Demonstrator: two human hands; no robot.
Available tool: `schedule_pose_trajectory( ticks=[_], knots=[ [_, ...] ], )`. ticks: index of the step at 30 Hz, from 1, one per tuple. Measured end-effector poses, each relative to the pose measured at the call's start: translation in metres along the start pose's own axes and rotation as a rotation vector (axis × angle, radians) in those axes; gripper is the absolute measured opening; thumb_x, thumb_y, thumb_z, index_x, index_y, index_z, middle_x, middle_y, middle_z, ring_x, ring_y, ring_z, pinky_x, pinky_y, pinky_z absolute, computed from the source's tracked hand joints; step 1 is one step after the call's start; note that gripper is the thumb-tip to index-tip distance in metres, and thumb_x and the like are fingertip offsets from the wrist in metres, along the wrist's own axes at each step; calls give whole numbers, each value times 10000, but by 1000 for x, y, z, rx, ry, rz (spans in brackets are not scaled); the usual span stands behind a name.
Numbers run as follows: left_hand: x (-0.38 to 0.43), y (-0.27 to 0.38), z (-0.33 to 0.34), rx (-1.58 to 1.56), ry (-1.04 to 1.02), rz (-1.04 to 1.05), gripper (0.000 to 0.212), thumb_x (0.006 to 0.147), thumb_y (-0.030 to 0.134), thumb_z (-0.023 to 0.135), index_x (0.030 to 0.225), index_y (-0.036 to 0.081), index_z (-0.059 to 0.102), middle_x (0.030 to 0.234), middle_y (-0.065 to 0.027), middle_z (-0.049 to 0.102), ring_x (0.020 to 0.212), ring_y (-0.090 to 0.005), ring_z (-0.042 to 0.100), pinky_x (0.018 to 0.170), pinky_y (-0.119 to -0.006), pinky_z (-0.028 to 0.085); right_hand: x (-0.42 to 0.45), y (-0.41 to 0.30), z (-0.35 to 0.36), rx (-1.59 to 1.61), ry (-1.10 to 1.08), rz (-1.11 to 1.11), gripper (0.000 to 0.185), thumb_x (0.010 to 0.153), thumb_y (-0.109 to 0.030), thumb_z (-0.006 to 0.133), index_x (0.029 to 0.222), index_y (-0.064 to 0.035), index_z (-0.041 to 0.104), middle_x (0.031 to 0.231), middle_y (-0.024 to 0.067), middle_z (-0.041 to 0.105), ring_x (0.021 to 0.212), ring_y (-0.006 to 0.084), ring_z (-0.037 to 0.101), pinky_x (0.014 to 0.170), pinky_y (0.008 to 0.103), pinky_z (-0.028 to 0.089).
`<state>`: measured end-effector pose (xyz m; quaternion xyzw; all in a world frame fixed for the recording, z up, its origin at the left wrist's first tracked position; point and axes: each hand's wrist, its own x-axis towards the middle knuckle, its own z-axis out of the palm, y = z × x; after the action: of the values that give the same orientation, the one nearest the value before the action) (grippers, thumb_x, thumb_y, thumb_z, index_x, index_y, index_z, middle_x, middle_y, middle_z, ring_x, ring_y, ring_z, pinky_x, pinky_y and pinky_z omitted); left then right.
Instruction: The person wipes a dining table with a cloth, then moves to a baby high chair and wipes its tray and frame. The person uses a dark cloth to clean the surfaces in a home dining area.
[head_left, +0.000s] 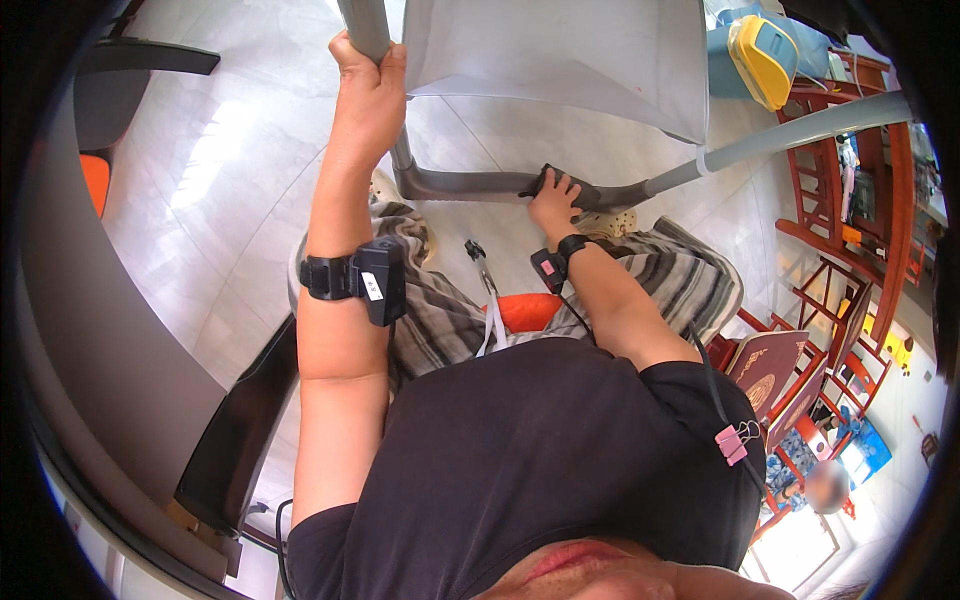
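My left hand (369, 82) is wrapped around an upright grey metal tube (365, 26) of a frame. A light grey fabric sheet (555, 52) hangs from the frame beside it. Lower down, my right hand (555, 204) lies with bent, spread fingers over a dark cloth or pad (583, 193), against the grey bottom rail (472, 184). From that rail's right end, a lighter grey tube (787, 135) slants away. Both forearms carry strapped black devices.
Yellow and blue plastic bins (761, 64) stand at the upper right. Red-brown wooden chairs (814, 225) line the right side, with another person (825, 484) farther down. A dark curved piece of furniture (150, 360) borders the left. An orange object (525, 311) is between my legs.
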<state>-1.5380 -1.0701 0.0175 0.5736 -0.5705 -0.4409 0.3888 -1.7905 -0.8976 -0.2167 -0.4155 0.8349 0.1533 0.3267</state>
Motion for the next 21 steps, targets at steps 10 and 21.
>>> schedule_pose_trajectory(
  ticks=[10, 21],
  knots=[
    [4, -5, 2, -44, 13, 20, 348, 998, 166, 491, 1198, -5, 263, 1099, -158, 497, 1028, -236, 505, 914, -372, 434, -24, -70, 26, -126, 208, -307, 574, 830, -192, 639, 1373, -121, 469, 1449, 178, 358, 1341, 484, 257, 948, 600, 396],
    [1, 0, 1, -18, 4, -15, 362, 993, 177, 506, 1197, 24, 248, 1033, -137, 524, 942, -221, 530, 885, -377, 449, -38, -149, 64, 217, 89, -805, 732, 791, -157, 652, 1449, -92, 338, 1416, 100, 439, 1260, 347, 433, 1032, 519, 373]
  ],
)
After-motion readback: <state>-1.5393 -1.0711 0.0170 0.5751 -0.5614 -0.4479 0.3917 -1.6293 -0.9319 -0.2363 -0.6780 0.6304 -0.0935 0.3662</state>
